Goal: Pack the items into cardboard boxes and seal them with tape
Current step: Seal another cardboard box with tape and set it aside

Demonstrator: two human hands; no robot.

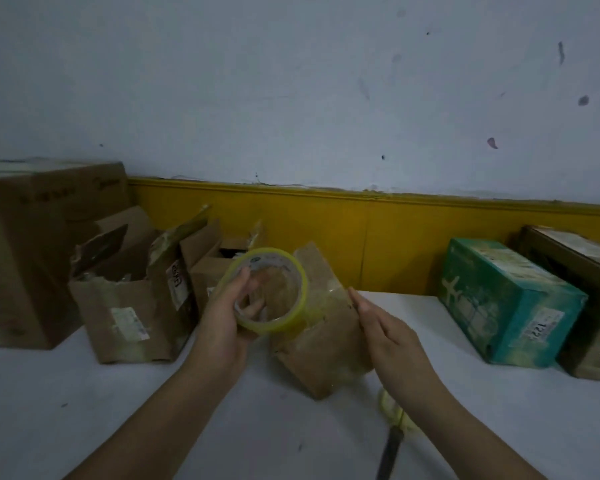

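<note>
One risk stands out: the left hand [222,320] grips the roll [288,323], fingers through its core, while the right hand [385,327] presses flat on the strip [329,303] at the top edge of the box [323,344] at the table [222,427] centre, so a slack or skewed pull would likely wrinkle or lift the strip. Count: six boxes (two open, one teal), one roll, one pair of scissors [395,431].

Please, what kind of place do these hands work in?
Probably a small parcel-packing corner: labelled cardboard boxes stand along a white table by a scuffed wall, the left hand holds a tape roll at a small brown box, and scissors lie nearby.
</note>
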